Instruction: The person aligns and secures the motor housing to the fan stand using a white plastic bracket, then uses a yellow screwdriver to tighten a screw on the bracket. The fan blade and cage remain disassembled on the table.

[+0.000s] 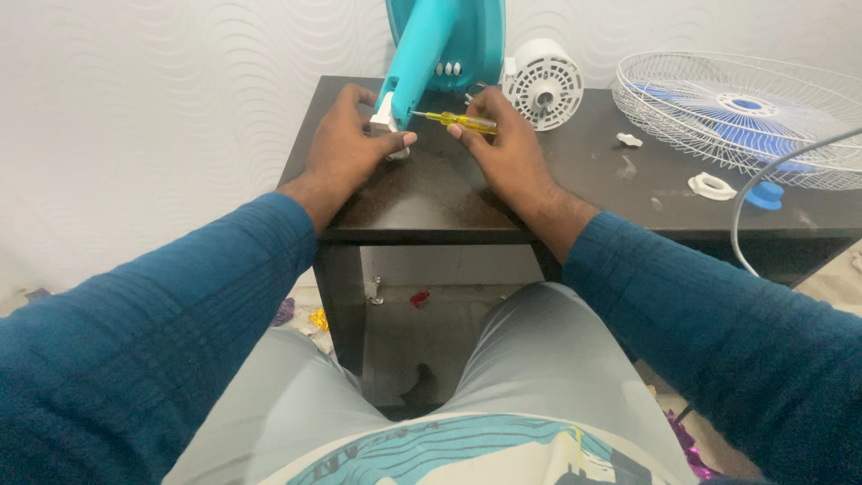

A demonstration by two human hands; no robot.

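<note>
Seen from above: a dark brown wooden table (422, 193) with a glossy top, set against a white wall with a wavy raised pattern (135, 108). Resting at the right end of the tabletop, a round white wire fan guard (745, 112) with blue blades lying inside it. Standing at the back edge in the middle, a turquoise plastic fan body (440, 45), its narrow neck sloping down toward the near side. Just to its right, a white ribbed motor housing (543, 85), round, touching the tabletop. Curving in from the right edge, a grey cable (763, 180). Left hand (346, 144) wrapped closed around the white lower end of the turquoise neck, thumb pressed across the front. Right hand (507, 148) closed on a small screwdriver with a clear yellow handle (467, 122), held nearly level, its thin metal tip aimed left at the neck just beside the left thumb. Near the guard, a white plastic ring nut (712, 186), a blue plastic cap (765, 195) beside it, and a small white clip (629, 139) farther back. On the floor beneath the table, a tiny red piece (419, 298).
</note>
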